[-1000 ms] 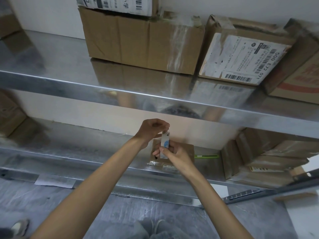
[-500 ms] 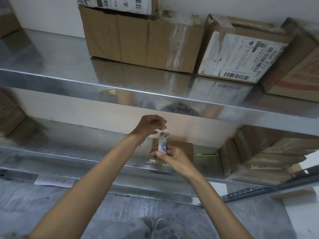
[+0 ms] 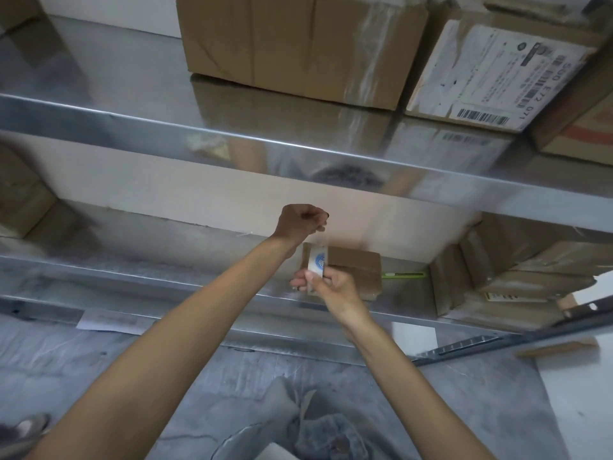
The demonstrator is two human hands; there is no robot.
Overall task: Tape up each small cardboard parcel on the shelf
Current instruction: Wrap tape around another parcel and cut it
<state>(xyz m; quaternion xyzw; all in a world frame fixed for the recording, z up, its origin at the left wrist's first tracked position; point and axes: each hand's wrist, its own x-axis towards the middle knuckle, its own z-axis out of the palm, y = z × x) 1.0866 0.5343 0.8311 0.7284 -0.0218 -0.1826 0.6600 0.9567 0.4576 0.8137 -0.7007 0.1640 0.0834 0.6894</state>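
A small brown cardboard parcel (image 3: 360,265) lies on the lower steel shelf (image 3: 159,277), partly hidden behind my hands. My right hand (image 3: 335,290) grips a roll of clear tape (image 3: 317,260) with a blue and white core, holding it upright just in front of the parcel's left end. My left hand (image 3: 300,222) is raised above the roll with its fingertips pinched together on the tape's free end. The clear strip between hand and roll is hard to make out.
A green pen-like tool (image 3: 403,275) lies right of the parcel. Larger boxes (image 3: 504,277) fill the lower shelf's right end, and another box (image 3: 20,194) sits at far left. Big cartons (image 3: 298,44) stand on the upper shelf (image 3: 232,134). A paper label (image 3: 109,322) hangs on the front rail.
My left hand has lifted up and away from the roll, where it was picking a second ago. My right hand has kept the roll in front of the parcel.
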